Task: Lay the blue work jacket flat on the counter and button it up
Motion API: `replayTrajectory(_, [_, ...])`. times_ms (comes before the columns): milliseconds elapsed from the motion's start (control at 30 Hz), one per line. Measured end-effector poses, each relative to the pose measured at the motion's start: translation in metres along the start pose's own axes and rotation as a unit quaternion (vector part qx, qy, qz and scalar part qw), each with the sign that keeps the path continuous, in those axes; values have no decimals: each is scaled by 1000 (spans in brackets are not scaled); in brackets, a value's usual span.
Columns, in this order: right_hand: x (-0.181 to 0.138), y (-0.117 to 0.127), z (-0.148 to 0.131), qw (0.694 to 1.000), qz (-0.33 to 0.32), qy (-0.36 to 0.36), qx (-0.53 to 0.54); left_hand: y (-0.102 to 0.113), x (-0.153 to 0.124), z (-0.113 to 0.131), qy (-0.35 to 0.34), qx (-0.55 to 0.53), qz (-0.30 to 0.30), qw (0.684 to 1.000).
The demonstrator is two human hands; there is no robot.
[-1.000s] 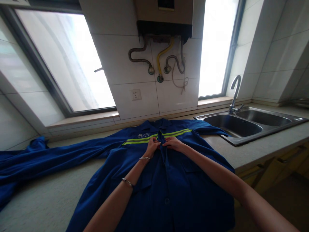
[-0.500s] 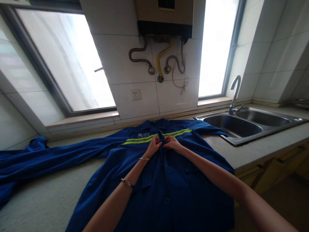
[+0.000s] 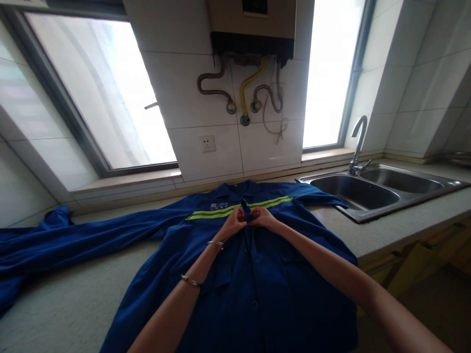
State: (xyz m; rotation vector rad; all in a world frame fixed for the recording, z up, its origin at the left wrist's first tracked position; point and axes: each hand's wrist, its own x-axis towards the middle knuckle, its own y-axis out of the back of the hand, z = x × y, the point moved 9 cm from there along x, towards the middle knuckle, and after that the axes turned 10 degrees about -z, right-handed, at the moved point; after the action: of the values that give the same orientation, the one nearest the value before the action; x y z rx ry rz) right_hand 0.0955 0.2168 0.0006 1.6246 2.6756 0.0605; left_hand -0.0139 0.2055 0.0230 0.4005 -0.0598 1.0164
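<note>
A blue work jacket (image 3: 294,284) with a yellow-green and grey stripe across its chest lies front side up on the counter, collar towards the wall. My left hand (image 3: 234,223) pinches the front edge of the jacket just below the stripe. Close beside it, my right hand (image 3: 264,218) grips the other side of the front placket. The cloth between my fingers is bunched up a little. Any button there is hidden by my fingertips. Lower down the front, a round button (image 3: 253,305) shows.
The stone-like counter (image 3: 84,299) carries more blue cloth (image 3: 33,255) at the left. A steel double sink (image 3: 353,191) with a tap (image 3: 358,142) is at the right, and one sleeve reaches its rim. A water heater (image 3: 253,39) with hoses hangs on the tiled wall.
My left hand has tilted slightly, its wrist shifting a little left and down. My right hand stays almost in place. Both keep hold of the jacket's front.
</note>
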Motion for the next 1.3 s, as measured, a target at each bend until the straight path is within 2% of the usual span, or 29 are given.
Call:
replayTrajectory(400, [-1,-2,-5,1000,-27,5,-1,-1,-2,4,3,12,-17,1000])
replayTrajectory(533, [-2,-4,-7,999,-33,-4,18,0,-3,6,-7,58,2,998])
replayTrajectory(767, [-8,-4,-13,998,-21,-6,56,-3,-8,24,-29,173,25,984])
replayTrajectory(900, [-8,-5,-12,997,-27,-4,70,-2,-9,31,-40,198,36,979])
replayTrajectory(1133, [-1,0,-1,998,-5,-32,52,-5,-7,25,-21,139,-14,990])
replayTrajectory(1300, [5,4,7,998,3,-41,42,-7,-8,34,-31,195,-12,980])
